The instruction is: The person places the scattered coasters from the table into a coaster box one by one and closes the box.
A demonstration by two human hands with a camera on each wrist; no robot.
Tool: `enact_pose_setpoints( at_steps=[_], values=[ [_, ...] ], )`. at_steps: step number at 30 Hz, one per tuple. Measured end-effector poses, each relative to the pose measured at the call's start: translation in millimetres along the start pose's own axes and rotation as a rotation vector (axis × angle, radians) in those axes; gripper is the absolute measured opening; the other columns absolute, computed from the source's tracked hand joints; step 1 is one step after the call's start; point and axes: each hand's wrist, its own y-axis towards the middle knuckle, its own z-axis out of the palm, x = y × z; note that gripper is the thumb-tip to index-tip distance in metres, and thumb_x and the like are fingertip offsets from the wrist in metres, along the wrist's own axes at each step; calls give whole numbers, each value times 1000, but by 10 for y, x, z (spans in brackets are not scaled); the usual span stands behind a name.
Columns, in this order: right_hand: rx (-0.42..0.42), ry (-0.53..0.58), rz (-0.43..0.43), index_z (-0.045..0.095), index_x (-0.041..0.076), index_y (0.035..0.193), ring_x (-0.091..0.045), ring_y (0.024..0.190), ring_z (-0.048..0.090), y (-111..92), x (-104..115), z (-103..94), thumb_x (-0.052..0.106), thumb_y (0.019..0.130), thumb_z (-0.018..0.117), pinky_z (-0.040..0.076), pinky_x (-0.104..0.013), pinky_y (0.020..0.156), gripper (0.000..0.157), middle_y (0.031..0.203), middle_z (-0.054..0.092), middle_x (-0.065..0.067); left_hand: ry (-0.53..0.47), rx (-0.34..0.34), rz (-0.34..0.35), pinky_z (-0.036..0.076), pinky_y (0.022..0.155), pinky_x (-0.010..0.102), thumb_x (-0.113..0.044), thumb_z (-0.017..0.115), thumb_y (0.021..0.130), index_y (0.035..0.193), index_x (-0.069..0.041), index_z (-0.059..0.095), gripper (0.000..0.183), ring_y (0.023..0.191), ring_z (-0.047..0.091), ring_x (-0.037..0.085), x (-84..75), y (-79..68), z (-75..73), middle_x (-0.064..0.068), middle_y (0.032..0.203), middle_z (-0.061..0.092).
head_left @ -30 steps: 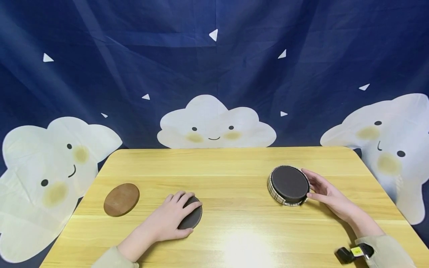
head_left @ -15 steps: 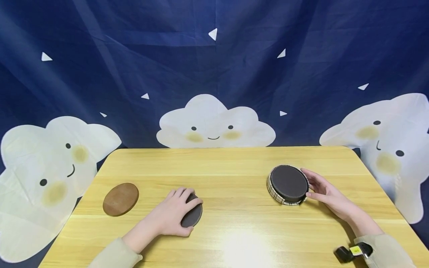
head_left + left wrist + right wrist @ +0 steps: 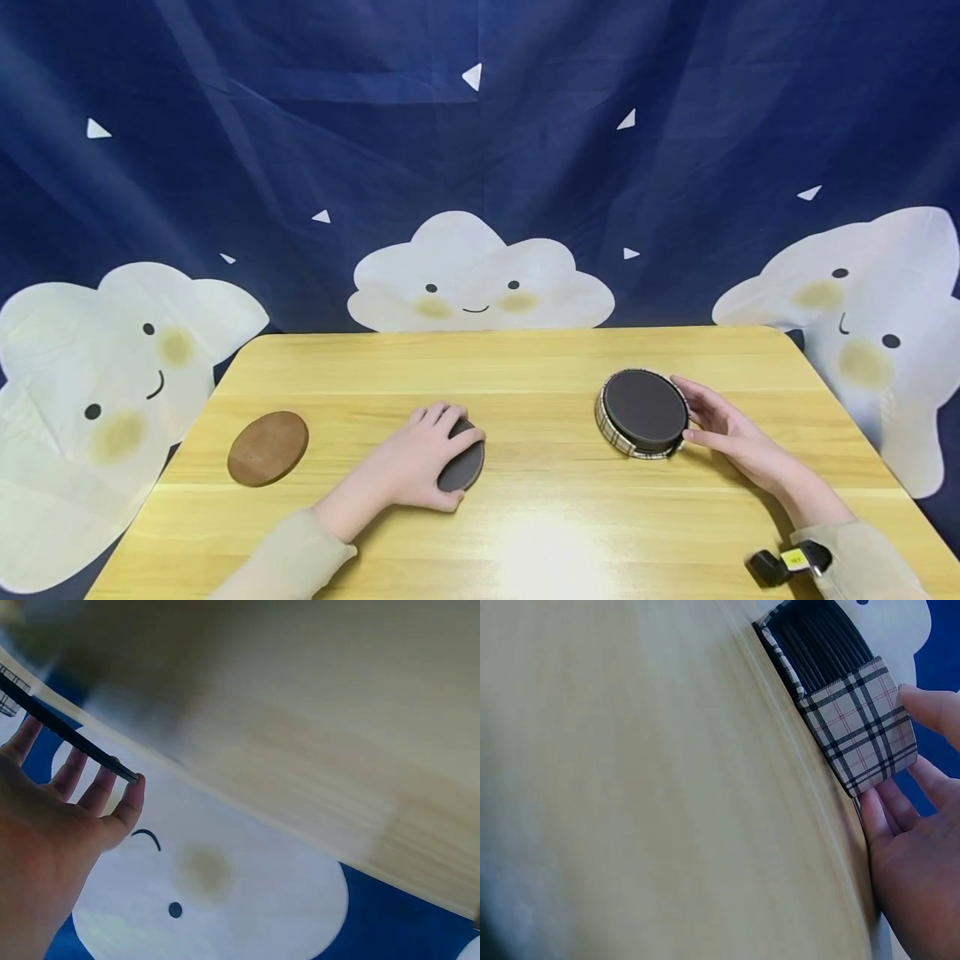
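A thin dark round coaster [image 3: 462, 471] is in my left hand [image 3: 417, 459], left of the table's middle. My fingers and thumb grip its rim, and in the left wrist view the coaster [image 3: 71, 735] shows edge-on between fingers and palm. To the right stands a round plaid coaster holder [image 3: 619, 440] with several dark coasters [image 3: 647, 408] stacked inside. My right hand [image 3: 729, 435] holds the holder's right side between thumb and fingers. In the right wrist view, the plaid wall [image 3: 862, 727] and the stacked coaster edges [image 3: 821, 645] show through its opening.
A brown round disc [image 3: 268, 448] lies at the left of the wooden table [image 3: 480, 367]. A small black device with a yellow label [image 3: 793, 560] is at my right sleeve. Behind the table hangs a dark blue curtain [image 3: 480, 167] with cloud prints.
My left hand has moved to the right with the coaster, toward the plaid holder. The right hand and the holder have stayed in place.
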Motion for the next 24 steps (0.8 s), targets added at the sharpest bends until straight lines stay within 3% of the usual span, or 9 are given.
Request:
enact_pose_setpoints(
  at_steps=[24],
  values=[
    [3, -2, -4, 22, 0, 167, 5, 134, 55, -11, -22, -5, -18, 99, 47, 43, -10, 106, 75, 158, 48, 18, 37, 13, 53, 45, 101, 45, -60, 73, 79, 150, -32, 53, 79, 129, 48, 25, -286, 765, -35, 7, 147, 49]
  ],
)
